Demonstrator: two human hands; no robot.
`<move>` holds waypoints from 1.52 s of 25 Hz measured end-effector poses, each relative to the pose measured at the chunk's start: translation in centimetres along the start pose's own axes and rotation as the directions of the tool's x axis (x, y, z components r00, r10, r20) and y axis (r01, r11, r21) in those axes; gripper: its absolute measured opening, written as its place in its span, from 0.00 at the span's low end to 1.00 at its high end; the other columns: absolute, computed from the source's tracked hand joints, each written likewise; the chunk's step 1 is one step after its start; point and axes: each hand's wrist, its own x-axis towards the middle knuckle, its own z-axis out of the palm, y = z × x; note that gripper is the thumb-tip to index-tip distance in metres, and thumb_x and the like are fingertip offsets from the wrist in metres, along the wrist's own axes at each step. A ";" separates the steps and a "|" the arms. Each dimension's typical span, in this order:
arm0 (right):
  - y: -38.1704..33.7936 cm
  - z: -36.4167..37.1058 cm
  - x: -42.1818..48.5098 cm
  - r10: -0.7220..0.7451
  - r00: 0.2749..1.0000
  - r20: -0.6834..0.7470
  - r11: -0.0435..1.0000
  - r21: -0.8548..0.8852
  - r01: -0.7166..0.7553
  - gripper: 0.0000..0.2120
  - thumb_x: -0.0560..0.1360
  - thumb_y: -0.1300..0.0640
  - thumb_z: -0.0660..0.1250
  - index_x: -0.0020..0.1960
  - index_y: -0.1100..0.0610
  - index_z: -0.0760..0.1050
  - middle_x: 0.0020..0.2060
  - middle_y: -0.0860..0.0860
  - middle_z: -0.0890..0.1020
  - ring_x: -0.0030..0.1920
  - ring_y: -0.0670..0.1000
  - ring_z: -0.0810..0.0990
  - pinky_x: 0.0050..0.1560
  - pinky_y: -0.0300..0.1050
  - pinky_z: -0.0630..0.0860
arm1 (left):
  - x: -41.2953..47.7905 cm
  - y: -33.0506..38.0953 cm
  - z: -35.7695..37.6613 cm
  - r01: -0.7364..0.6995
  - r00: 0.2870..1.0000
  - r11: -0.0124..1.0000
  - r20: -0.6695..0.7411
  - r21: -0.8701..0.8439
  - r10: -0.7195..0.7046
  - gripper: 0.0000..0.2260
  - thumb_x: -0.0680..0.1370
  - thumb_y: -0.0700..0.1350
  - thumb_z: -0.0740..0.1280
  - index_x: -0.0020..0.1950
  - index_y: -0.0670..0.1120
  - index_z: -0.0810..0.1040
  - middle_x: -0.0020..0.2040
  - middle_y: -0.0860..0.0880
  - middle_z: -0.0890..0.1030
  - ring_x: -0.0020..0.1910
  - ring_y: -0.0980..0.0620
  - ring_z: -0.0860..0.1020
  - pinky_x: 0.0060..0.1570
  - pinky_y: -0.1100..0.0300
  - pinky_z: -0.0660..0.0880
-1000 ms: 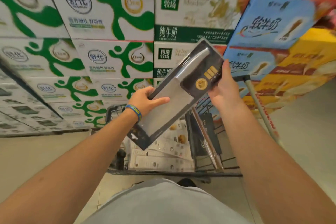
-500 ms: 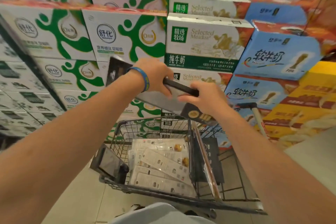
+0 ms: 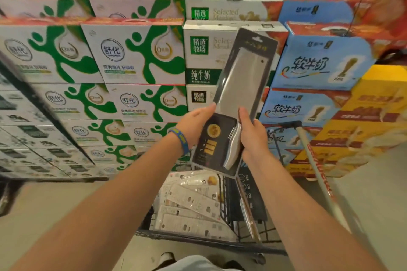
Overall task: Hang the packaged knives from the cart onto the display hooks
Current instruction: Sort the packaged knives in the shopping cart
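knife: one pack (image 3: 239, 94) is held upright above the cart (image 3: 198, 238)
grip: lower end is pinched by left hand (image 3: 195, 125) and right hand (image 3: 253, 138)
left: hanging it, plus the cart's pile (image 3: 189, 204); no hooks seen

We hold one packaged knife (image 3: 240, 81) upright, tilted slightly right: a broad steel cleaver on a black card, hang slot at the top, gold seal by the handle. Our left hand (image 3: 196, 125) and right hand (image 3: 253, 136) grip its lower end. More packaged knives (image 3: 191, 202), pale backs up, lie stacked flat in the cart (image 3: 198, 238) below.
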 end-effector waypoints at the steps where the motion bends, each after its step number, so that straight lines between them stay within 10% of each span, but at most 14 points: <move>1: 0.0 -0.3 -0.1 -0.015 1.000 0.000 1.000 -0.019 0.015 0.16 0.77 0.41 0.72 0.53 0.54 0.81 0.43 0.50 0.88 0.41 0.48 0.88 0.35 0.43 0.84 | 0.1 -1.0 0.7 -0.027 1.000 1.000 -0.004 -0.005 0.027 0.16 0.72 0.60 0.71 0.53 0.51 0.82 0.51 0.43 0.85 0.51 0.41 0.83 0.53 0.43 0.80; 9: -1.1 -4.5 -0.4 -0.067 0.997 -0.042 0.981 -0.186 0.058 0.23 0.76 0.35 0.68 0.51 0.56 0.79 0.48 0.54 0.86 0.49 0.54 0.86 0.55 0.57 0.82 | 0.4 -3.8 3.5 -0.077 0.994 0.992 0.071 -0.100 0.084 0.10 0.77 0.54 0.70 0.52 0.49 0.81 0.46 0.48 0.86 0.44 0.49 0.84 0.43 0.55 0.81; 12: -2.3 -9.3 0.4 -0.230 0.959 -0.166 0.931 -0.325 0.167 0.27 0.73 0.33 0.69 0.45 0.59 0.78 0.42 0.55 0.83 0.44 0.53 0.83 0.48 0.52 0.81 | -0.1 -6.0 2.2 0.073 0.996 0.966 0.060 -0.247 -0.060 0.10 0.81 0.48 0.66 0.57 0.45 0.79 0.48 0.48 0.86 0.46 0.52 0.85 0.40 0.61 0.81; 16: -2.8 -14.9 0.4 -0.387 0.873 -0.297 0.860 -0.458 0.226 0.16 0.77 0.41 0.68 0.39 0.51 0.73 0.33 0.46 0.76 0.28 0.37 0.72 0.28 0.32 0.68 | -1.2 -11.2 0.3 0.303 0.953 0.950 -0.011 0.070 -0.303 0.10 0.80 0.45 0.67 0.57 0.39 0.77 0.48 0.42 0.82 0.37 0.51 0.80 0.34 0.64 0.79; 19: -0.5 -17.1 -0.4 -0.400 0.855 -0.330 0.820 -0.546 0.173 0.13 0.78 0.43 0.66 0.41 0.49 0.73 0.35 0.46 0.78 0.32 0.40 0.75 0.32 0.39 0.70 | -2.1 -15.5 0.8 0.426 0.883 0.807 0.009 0.409 -0.470 0.12 0.80 0.49 0.68 0.55 0.40 0.77 0.49 0.42 0.83 0.35 0.50 0.81 0.34 0.59 0.80; 22: 3.0 -18.3 -1.6 -0.334 0.873 -0.356 0.805 -0.589 0.068 0.13 0.78 0.42 0.65 0.42 0.50 0.74 0.38 0.47 0.80 0.38 0.46 0.78 0.35 0.45 0.70 | -2.7 -18.5 2.1 0.430 0.841 0.674 0.004 0.601 -0.541 0.13 0.80 0.53 0.67 0.56 0.44 0.76 0.48 0.47 0.84 0.38 0.49 0.84 0.38 0.55 0.83; 35: 16.1 -17.1 0.2 0.104 0.978 -0.183 0.557 -0.804 -0.209 0.12 0.83 0.54 0.65 0.60 0.62 0.78 0.53 0.60 0.82 0.55 0.60 0.80 0.48 0.44 0.69 | -5.0 -19.5 1.4 0.335 0.840 0.759 0.187 0.559 -0.509 0.08 0.80 0.53 0.66 0.59 0.57 0.74 0.50 0.58 0.83 0.39 0.58 0.85 0.36 0.65 0.77; 38: 18.3 -16.4 0.9 0.165 0.973 -0.162 0.325 -0.922 -0.209 0.13 0.84 0.51 0.62 0.52 0.59 0.78 0.52 0.61 0.83 0.51 0.60 0.79 0.46 0.46 0.69 | -5.5 -19.8 -0.2 0.387 0.831 0.763 0.162 0.517 -0.532 0.09 0.81 0.53 0.64 0.60 0.55 0.75 0.50 0.58 0.84 0.42 0.55 0.85 0.40 0.62 0.79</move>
